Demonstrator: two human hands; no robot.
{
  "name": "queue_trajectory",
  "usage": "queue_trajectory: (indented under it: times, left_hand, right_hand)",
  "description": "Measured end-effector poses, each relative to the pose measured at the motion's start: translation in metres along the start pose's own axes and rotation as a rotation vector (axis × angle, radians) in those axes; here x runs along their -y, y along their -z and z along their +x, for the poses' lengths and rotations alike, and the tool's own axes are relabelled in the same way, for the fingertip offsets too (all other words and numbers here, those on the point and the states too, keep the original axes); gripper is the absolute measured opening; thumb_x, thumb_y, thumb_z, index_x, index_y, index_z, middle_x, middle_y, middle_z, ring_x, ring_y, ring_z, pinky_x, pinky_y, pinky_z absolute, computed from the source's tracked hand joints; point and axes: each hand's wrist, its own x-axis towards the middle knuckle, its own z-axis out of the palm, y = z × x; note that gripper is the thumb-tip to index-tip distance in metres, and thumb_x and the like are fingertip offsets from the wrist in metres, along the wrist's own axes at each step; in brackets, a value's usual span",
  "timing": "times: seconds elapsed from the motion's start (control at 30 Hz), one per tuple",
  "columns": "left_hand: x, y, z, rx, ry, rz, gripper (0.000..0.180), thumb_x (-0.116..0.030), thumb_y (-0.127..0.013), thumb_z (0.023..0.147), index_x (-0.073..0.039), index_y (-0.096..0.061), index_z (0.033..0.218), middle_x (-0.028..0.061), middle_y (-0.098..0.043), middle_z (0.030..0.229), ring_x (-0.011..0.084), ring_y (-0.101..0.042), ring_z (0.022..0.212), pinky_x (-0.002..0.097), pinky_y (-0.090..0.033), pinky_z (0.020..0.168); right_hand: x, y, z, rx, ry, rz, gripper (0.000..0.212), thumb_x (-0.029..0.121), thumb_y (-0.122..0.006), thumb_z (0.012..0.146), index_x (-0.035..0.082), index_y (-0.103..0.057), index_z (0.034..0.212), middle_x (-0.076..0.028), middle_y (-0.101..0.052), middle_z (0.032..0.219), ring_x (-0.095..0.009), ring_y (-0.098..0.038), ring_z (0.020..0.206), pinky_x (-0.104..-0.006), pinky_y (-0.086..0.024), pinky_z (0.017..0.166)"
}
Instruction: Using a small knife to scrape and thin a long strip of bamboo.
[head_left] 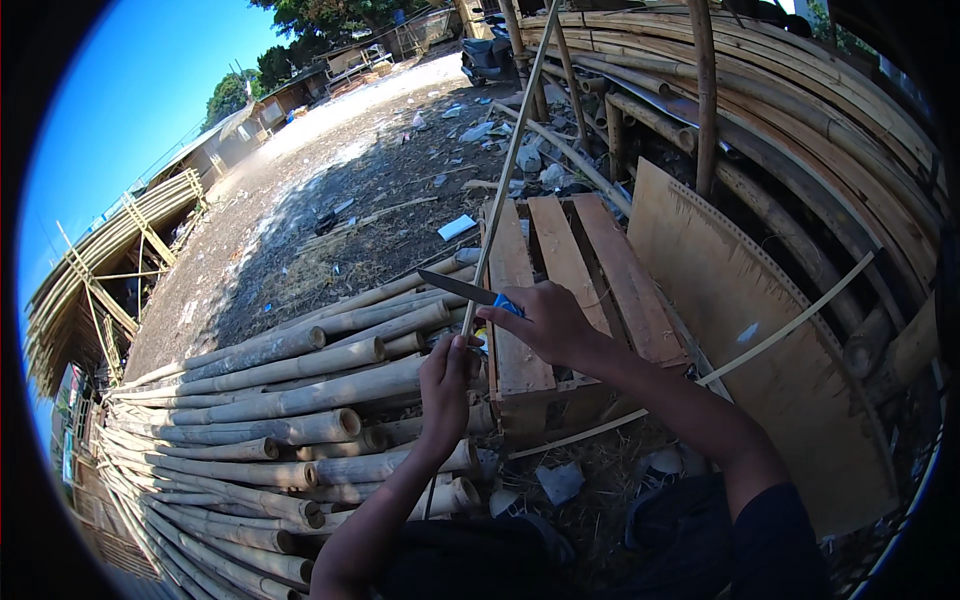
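Note:
My left hand (447,378) is closed around the lower part of a long, thin bamboo strip (511,160), which slants up and away past the top of the view. Just above it, my right hand (537,318) grips the blue handle of a knife (459,287). The dark blade points left and crosses the strip, seemingly against it. Right below and beyond my right hand stands a wooden slatted crate (513,348).
Piled bamboo poles (300,428) lie to the left, cut ends toward me. A plywood sheet (752,335) leans at right, with another thin strip (800,318) across it. Long planks (800,75) are stacked behind an upright post (703,100). A motorbike (487,58) stands far off.

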Motion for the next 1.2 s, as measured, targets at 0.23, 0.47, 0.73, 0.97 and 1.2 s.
queue_trajectory:
  times: [0.23, 0.47, 0.73, 0.97, 1.2]
  left_hand:
    - [-0.008, -0.009, 0.0, 0.0, -0.116, 0.524, 0.029, -0.022, -0.04, 0.101, 0.001, -0.049, 0.086, 0.0131, -0.048, 0.062, 0.0237, -0.044, 0.054, 0.0385, -0.038, 0.054]
    - [0.002, -0.011, 0.001, -0.005, -0.167, 0.668, 0.027, -0.021, -0.043, 0.1, 0.001, -0.048, 0.086, 0.0172, -0.049, 0.061, 0.0327, -0.046, 0.054, 0.0415, -0.036, 0.053]
    - [0.003, 0.015, -0.01, 0.007, -0.113, 0.79, 0.027, -0.02, -0.041, 0.1, 0.001, -0.05, 0.086, 0.021, -0.054, 0.066, 0.0398, -0.056, 0.063, 0.0456, -0.039, 0.056]
    - [0.014, 0.014, 0.01, -0.015, -0.044, 0.666, 0.027, -0.023, -0.043, 0.099, -0.001, -0.05, 0.087, 0.0137, -0.051, 0.062, 0.0281, -0.05, 0.055, 0.0409, -0.039, 0.055]
    - [-0.002, 0.001, -0.002, 0.0, -0.258, 0.878, 0.003, -0.003, -0.049, 0.09, 0.0, -0.049, 0.089, 0.0234, -0.059, 0.075, 0.044, -0.059, 0.074, 0.0471, -0.043, 0.059]
  right_hand:
    - [-0.027, 0.009, 0.004, -0.095, 0.248, -0.388, 0.06, 0.058, -0.052, 0.089, 0.005, -0.06, 0.062, -0.01, -0.051, 0.048, -0.025, -0.055, 0.044, -0.0394, -0.042, 0.046]
    - [-0.055, 0.006, 0.013, -0.237, 0.081, -0.393, 0.062, 0.059, -0.049, 0.089, 0.006, -0.06, 0.06, -0.012, -0.055, 0.05, -0.028, -0.061, 0.05, -0.0404, -0.048, 0.048]
    - [-0.125, 0.134, 0.004, -0.691, -0.666, -0.213, 0.062, 0.054, -0.043, 0.094, 0.001, -0.063, 0.067, -0.015, -0.059, 0.056, -0.029, -0.063, 0.056, -0.0417, -0.046, 0.056]
    - [-0.095, 0.052, 0.003, -0.446, -0.154, -0.152, 0.058, 0.052, -0.048, 0.093, 0.004, -0.061, 0.063, -0.012, -0.054, 0.053, -0.028, -0.06, 0.054, -0.0416, -0.045, 0.054]
    - [-0.047, -0.015, 0.0, -0.101, 0.022, -0.327, 0.067, 0.061, -0.046, 0.09, 0.002, -0.063, 0.063, -0.013, -0.057, 0.053, -0.031, -0.062, 0.053, -0.0434, -0.05, 0.052]
